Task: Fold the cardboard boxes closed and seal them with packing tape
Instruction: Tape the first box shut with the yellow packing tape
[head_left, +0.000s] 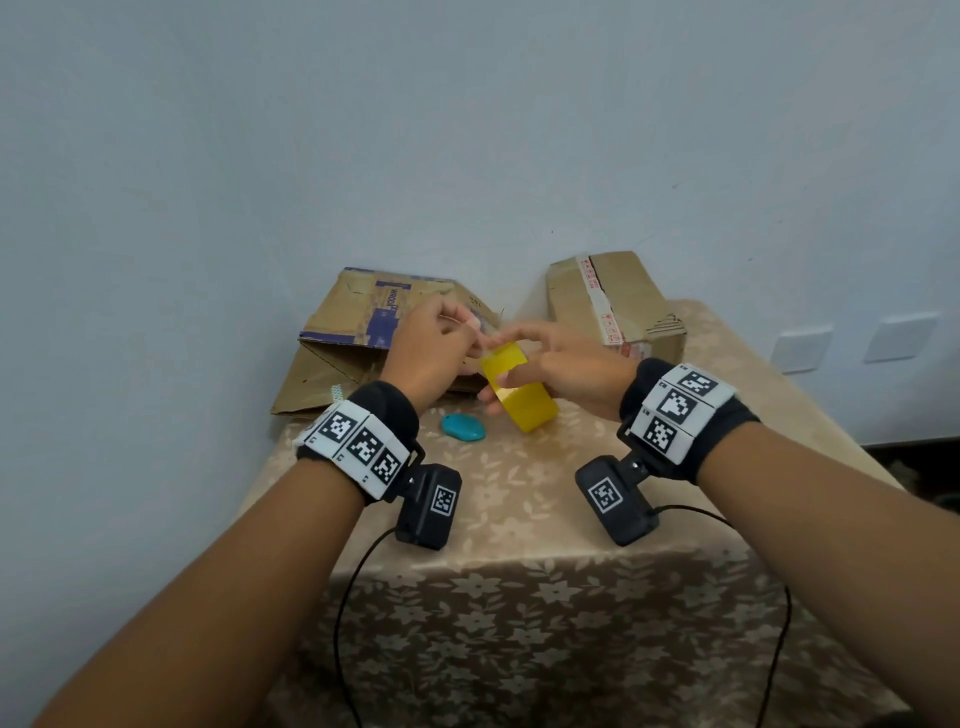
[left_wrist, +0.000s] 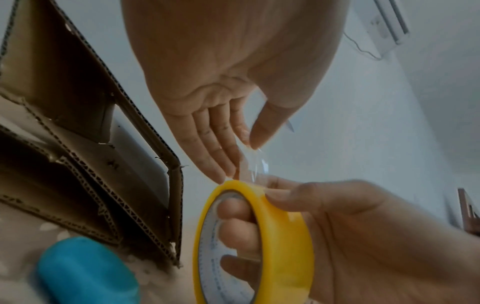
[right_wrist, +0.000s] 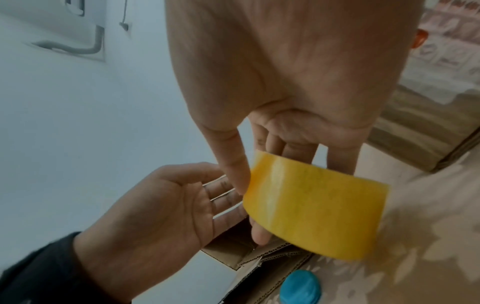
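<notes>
A yellow roll of packing tape is held above the table's middle. My right hand grips it, with fingers through the core and the thumb on the outer face. My left hand is just left of the roll, and its thumb and fingers pinch the clear free end of the tape peeled off the roll. Behind my left hand lies a brown cardboard box with blue print, its flaps open. A second cardboard box with red-printed tape stands at the back right.
A small blue oval object lies on the floral tablecloth just in front of the roll. The table backs onto a pale wall, and its right edge runs close to the second box. Cables hang from both wrist cameras over the front edge.
</notes>
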